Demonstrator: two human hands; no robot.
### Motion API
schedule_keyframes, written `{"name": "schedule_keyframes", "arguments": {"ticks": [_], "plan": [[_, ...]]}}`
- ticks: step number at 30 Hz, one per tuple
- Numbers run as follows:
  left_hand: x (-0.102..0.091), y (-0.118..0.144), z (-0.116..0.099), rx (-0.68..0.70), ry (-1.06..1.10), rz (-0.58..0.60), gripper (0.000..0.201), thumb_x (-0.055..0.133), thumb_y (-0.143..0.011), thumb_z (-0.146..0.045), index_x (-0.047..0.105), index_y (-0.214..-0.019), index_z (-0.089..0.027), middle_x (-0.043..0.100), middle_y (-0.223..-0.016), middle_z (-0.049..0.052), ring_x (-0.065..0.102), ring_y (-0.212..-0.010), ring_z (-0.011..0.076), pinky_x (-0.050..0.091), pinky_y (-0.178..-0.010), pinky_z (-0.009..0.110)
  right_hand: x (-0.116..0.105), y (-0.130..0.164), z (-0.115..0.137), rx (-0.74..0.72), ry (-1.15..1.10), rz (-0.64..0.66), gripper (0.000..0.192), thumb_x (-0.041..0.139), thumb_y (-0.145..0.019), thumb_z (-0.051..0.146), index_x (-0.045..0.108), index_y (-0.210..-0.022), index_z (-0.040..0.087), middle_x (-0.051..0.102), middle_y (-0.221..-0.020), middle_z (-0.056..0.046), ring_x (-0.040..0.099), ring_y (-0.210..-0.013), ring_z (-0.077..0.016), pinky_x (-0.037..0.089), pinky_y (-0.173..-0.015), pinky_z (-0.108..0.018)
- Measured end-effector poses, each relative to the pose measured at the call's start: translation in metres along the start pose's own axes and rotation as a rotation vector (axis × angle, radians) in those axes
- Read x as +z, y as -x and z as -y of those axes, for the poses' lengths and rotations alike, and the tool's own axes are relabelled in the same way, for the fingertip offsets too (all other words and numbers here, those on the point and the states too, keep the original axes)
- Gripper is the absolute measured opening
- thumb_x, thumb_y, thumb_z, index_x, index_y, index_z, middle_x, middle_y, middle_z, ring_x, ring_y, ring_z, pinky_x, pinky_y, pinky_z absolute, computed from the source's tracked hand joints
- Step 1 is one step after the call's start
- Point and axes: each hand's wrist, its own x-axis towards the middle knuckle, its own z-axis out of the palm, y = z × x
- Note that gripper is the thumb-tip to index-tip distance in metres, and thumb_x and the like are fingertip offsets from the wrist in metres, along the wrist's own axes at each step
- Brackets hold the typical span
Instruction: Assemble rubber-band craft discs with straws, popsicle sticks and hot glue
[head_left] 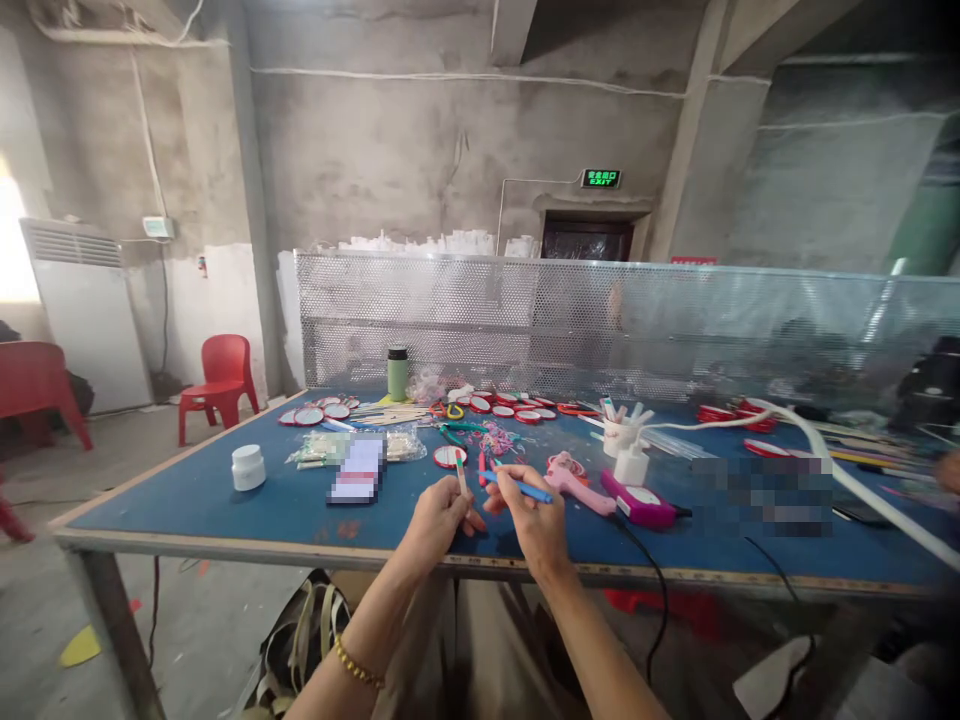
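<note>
I see my left hand (439,515) pinching a thin flat stick with red and green bands (460,471), held upright above the near edge of the blue matte worktop (225,500). My right hand (532,510) grips a slim blue plastic stick (521,488), lying level. Just beside it rests a glossy pink glue gun (574,485); a small white round jar (247,467) stands well apart.

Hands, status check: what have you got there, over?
Left hand fingers pinch a white stick with green tip, upright. Right hand fingers hold a blue stick, level. Pink glue gun lies just right on blue table.
</note>
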Motion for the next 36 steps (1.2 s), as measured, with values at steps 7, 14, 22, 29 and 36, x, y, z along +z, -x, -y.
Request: {"name": "schedule_keyframes", "arguments": {"ticks": [7, 14, 22, 29, 36], "plan": [[0.004, -0.006, 0.001, -0.035, 0.032, 0.051, 0.034, 0.05, -0.084, -0.048, 0.06, -0.077, -0.016, 0.071, -0.066, 0.004, 0.057, -0.046, 0.0126, 0.042, -0.051, 0.023, 0.002, -0.003, -0.006, -0.046, 0.053, 0.027, 0.026, 0.063, -0.082, 0.045, 0.065, -0.082, 0.018, 0.07, -0.068, -0.003, 0.067, -0.054, -0.0167, 0.056, -0.053, -0.027], [0.004, -0.004, 0.005, 0.035, -0.005, 0.036, 0.029, 0.049, -0.085, -0.042, 0.061, -0.078, -0.016, 0.071, -0.07, 0.003, 0.06, -0.05, 0.0131, 0.043, -0.053, 0.023, 0.0, 0.008, -0.01, -0.116, 0.077, 0.009, 0.02, 0.061, -0.085, 0.039, 0.065, -0.085, 0.02, 0.07, -0.073, -0.002, 0.065, -0.054, -0.0142, 0.055, -0.053, -0.025], [0.002, -0.002, 0.005, 0.033, -0.022, 0.023, 0.022, 0.047, -0.085, -0.035, 0.057, -0.078, -0.017, 0.071, -0.071, 0.003, 0.063, -0.053, 0.0142, 0.045, -0.056, 0.024, -0.004, 0.013, -0.016, -0.214, 0.18, 0.003, 0.014, 0.057, -0.089, 0.031, 0.063, -0.084, 0.02, 0.062, -0.066, 0.001, 0.058, -0.052, -0.0116, 0.048, -0.051, -0.022], [0.001, 0.0, 0.005, 0.007, 0.002, 0.028, 0.023, 0.048, -0.085, -0.037, 0.057, -0.078, -0.017, 0.07, -0.069, 0.004, 0.064, -0.055, 0.0158, 0.046, -0.056, 0.024, -0.004, 0.018, -0.012, -0.255, 0.247, 0.055, 0.015, 0.055, -0.089, 0.029, 0.065, -0.082, 0.019, 0.065, -0.07, -0.001, 0.061, -0.06, -0.0145, 0.05, -0.06, -0.025], [0.0, -0.003, 0.009, -0.012, -0.032, 0.031, 0.02, 0.047, -0.085, -0.032, 0.06, -0.089, -0.017, 0.071, -0.069, 0.003, 0.065, -0.057, 0.0159, 0.046, -0.059, 0.025, -0.003, 0.018, -0.013, -0.283, 0.226, 0.045, 0.014, 0.056, -0.089, 0.027, 0.066, -0.085, 0.019, 0.065, -0.07, 0.0, 0.062, -0.061, -0.0141, 0.049, -0.061, -0.025]]}}
